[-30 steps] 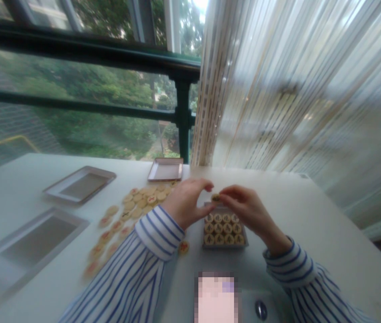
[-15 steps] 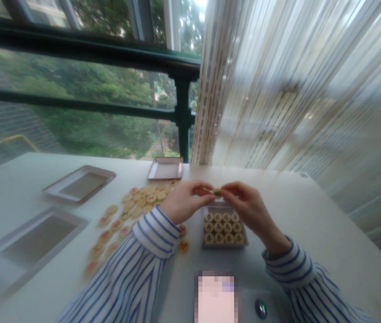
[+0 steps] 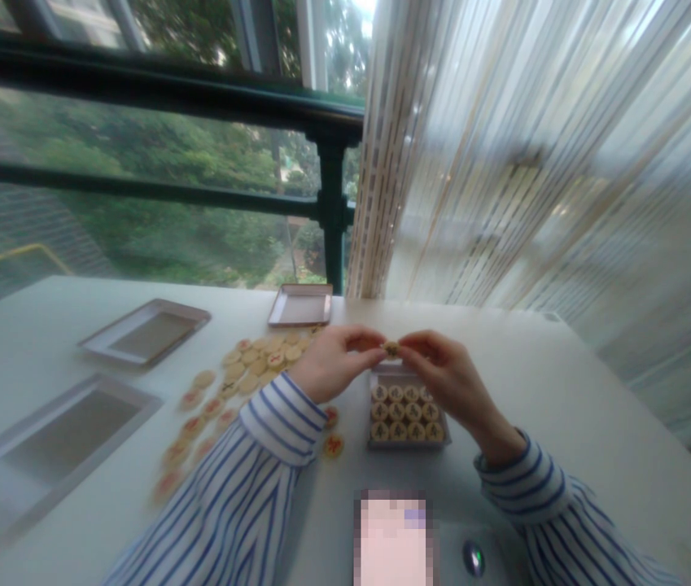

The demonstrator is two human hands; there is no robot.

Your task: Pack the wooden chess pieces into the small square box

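Between the fingertips of my left hand [image 3: 338, 360] and my right hand [image 3: 452, 374] is one round wooden Chinese chess piece [image 3: 391, 349] with a dark character. Both hands pinch it just above the far edge of a small box [image 3: 409, 446]. Rows of wooden pieces with black characters [image 3: 406, 412] fill the near part of that box, faces up. Left of the box, two red-marked pieces [image 3: 334, 445] lie on the table beside my left cuff. A loose heap of pieces [image 3: 253, 362], some red-marked and some plain, spreads behind and beyond my left forearm, which hides part of it.
A shallow tray [image 3: 143, 360] and a larger one [image 3: 9, 521] lie on the left of the white table [image 3: 565, 391]. Another tray [image 3: 300, 325] stands at the back edge. Near me are a blurred-out phone-like object [image 3: 392, 541] and a small dark oval item [image 3: 474, 558].
The held chess piece has shifted very slightly left and turned a little between my fingertips. Both hands stay nearly in place; the box and the heap have not changed.
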